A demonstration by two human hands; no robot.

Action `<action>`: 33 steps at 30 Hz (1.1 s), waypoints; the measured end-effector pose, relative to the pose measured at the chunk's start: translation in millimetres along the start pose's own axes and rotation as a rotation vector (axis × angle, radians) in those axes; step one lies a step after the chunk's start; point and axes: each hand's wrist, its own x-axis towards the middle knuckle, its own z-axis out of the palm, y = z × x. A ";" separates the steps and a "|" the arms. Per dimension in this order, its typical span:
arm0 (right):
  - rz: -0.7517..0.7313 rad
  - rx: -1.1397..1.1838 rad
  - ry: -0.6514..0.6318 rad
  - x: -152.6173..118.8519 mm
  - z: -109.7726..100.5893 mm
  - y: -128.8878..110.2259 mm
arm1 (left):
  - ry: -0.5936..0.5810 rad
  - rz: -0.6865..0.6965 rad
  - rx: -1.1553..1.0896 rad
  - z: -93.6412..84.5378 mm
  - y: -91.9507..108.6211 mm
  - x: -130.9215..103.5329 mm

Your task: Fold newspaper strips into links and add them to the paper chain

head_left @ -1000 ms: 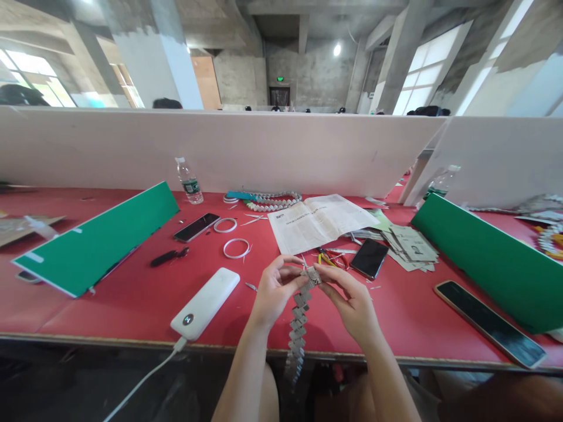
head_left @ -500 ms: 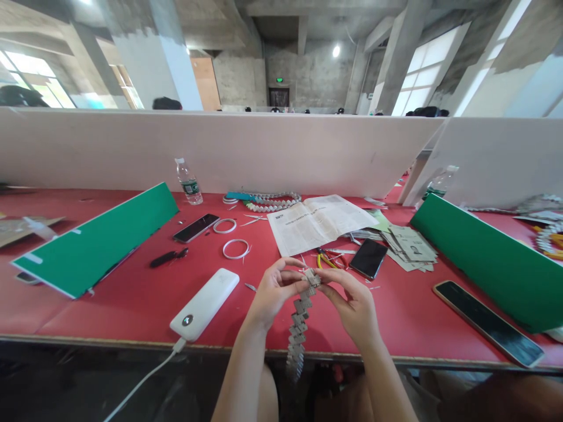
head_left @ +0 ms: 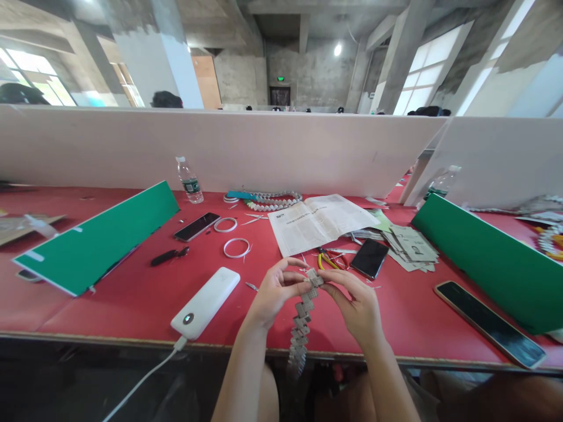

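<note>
A folded-paper chain [head_left: 301, 323] in a grey zigzag hangs from between my two hands, its lower end dangling past the table's front edge. My left hand [head_left: 277, 291] pinches the top of the chain from the left with thumb and fingers. From the right, my right hand [head_left: 354, 298] grips the same top links between thumb and forefinger. Just beyond the fingers lie pliers [head_left: 329, 259] with yellow and red handles. A newspaper sheet [head_left: 319, 220] is spread behind them, and cut newspaper pieces [head_left: 413, 246] are piled to its right.
A white power bank [head_left: 206, 303] with a cable lies left of my hands. Phones [head_left: 370, 258], white tape rings [head_left: 236, 248] and a black-handled tool [head_left: 169, 256] are on the red table [head_left: 145, 305]. Green boards [head_left: 101, 237] stand at both sides; a bottle [head_left: 190, 181] stands behind.
Both hands keep their hold at the top of the chain, and the fingers barely shift. The hanging part sways slightly; the whole view has moved a little.
</note>
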 end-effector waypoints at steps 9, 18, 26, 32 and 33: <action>-0.014 -0.102 -0.066 -0.8 2.5 -1.8 | 0.048 0.019 0.063 4.8 1.5 0.4; 0.146 0.126 -0.003 0.8 9.8 -5.9 | 0.088 0.119 0.108 9.1 0.0 1.5; 0.306 0.049 -0.012 4.3 10.7 1.4 | 0.091 0.227 0.181 16.5 -7.1 4.3; 0.281 0.065 -0.042 3.5 13.0 1.9 | 0.021 0.202 0.178 10.3 -4.2 3.8; 0.271 0.078 -0.050 3.6 14.0 1.5 | 0.044 0.216 0.193 10.1 -4.8 4.2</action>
